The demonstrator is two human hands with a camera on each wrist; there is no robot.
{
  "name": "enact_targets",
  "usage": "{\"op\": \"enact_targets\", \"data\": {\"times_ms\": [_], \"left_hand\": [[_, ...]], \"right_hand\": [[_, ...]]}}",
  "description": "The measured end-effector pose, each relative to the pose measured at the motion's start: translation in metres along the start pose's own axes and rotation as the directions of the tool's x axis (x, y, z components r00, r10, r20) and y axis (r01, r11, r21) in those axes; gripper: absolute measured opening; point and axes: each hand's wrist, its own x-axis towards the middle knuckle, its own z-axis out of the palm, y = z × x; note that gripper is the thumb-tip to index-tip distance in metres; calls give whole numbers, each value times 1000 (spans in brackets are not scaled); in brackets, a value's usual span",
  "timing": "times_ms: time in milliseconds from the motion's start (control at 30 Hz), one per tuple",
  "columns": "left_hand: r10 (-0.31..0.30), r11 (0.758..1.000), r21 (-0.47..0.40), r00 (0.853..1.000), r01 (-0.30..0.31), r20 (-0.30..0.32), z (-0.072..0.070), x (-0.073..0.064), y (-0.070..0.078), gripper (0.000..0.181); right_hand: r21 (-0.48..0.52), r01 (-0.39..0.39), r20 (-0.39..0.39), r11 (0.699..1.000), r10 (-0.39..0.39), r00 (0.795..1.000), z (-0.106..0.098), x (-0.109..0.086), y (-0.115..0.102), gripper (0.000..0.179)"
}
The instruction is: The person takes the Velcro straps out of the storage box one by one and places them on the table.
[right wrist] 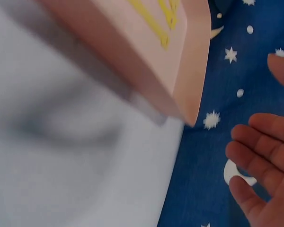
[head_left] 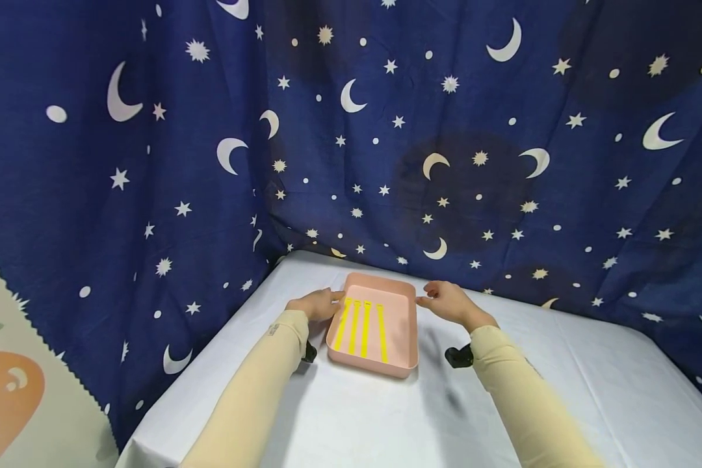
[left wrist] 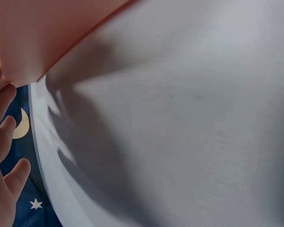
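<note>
A shallow pink rectangular tray (head_left: 400,318) rests on the white table. Inside it, several long yellow strips (head_left: 365,331) lie side by side, each with a small head at the far end. At the tray's left wall is my left hand (head_left: 318,304). Its fingers (left wrist: 4,101) are spread, with fingertips right at the tray's corner in the left wrist view; the thumb is hidden there. My right hand (head_left: 449,304) hovers just off the tray's right wall. In the right wrist view its fingers (right wrist: 251,153) are loosely extended, palm showing, apart from the tray and holding nothing.
A white cloth covers the table (head_left: 374,422). Behind and to the left hangs a dark blue curtain (head_left: 398,221) with moons and stars. A pale panel with an orange shape (head_left: 6,396) stands at the lower left. Both forearms wear cream sleeves (head_left: 251,396).
</note>
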Motion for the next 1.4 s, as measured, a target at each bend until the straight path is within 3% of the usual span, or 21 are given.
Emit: {"op": "enact_targets", "data": {"times_ms": [433, 633, 933, 1400], "left_hand": [[47, 999, 9, 999, -47, -18, 4, 0, -4, 50], [28, 1000, 1, 1000, -28, -14, 5, -1, -3, 50], [62, 998, 7, 998, -62, -24, 6, 0, -5, 50], [58, 998, -9, 998, -58, -19, 7, 2, -6, 49]], "right_hand": [[76, -6, -17, 997, 8, 1000, 28, 10, -26, 34], [98, -54, 24, 994, 52, 998, 42, 8, -31, 26], [154, -144, 77, 977, 134, 988, 60, 8, -36, 18], [153, -201, 63, 968, 193, 979, 83, 9, -43, 16]]}}
